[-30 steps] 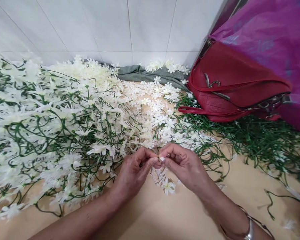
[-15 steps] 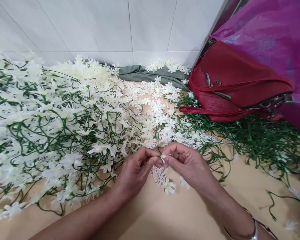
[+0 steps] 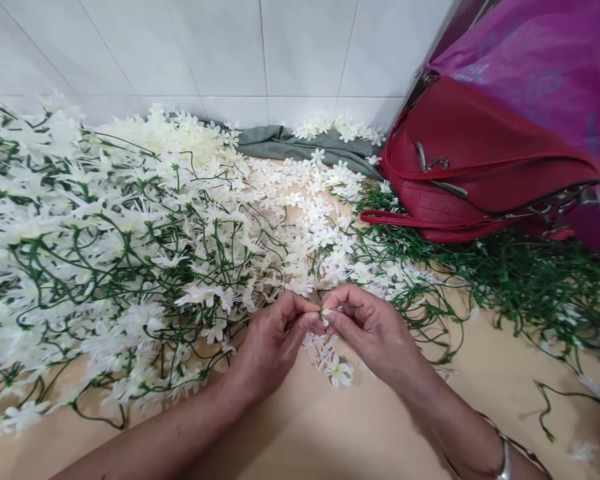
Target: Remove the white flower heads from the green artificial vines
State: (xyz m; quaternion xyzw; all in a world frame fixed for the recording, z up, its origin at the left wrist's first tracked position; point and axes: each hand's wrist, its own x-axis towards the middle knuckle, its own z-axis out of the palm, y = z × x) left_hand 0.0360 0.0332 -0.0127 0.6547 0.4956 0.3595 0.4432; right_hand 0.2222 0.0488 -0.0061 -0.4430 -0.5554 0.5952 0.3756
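Between my fingertips is a small artificial flower (image 3: 325, 316), white with a bit of green at its top, mostly covered by the fingers. My left hand (image 3: 277, 337) pinches it from the left, thumb against index finger. From the right, my right hand (image 3: 373, 330) pinches the same piece, and the two hands nearly touch. Just below them lie white stamens (image 3: 319, 350) and a loose white blossom (image 3: 339, 371) on the tan tabletop (image 3: 300, 433). Behind the hands, white petal pieces (image 3: 325, 220) are scattered.
A large heap of white flowers on green stems (image 3: 130, 267) fills the left. Bare green stems (image 3: 520, 273) pile up at right, under a red leather bag (image 3: 480, 160). Beyond it is a purple plastic bag (image 3: 545, 73). Grey-green cloth (image 3: 280, 143) lies along the white tiled wall (image 3: 305, 47).
Both hands stay together in the same spot. Green now shows at the top of the white piece between the fingers, and the fingers have shifted slightly.
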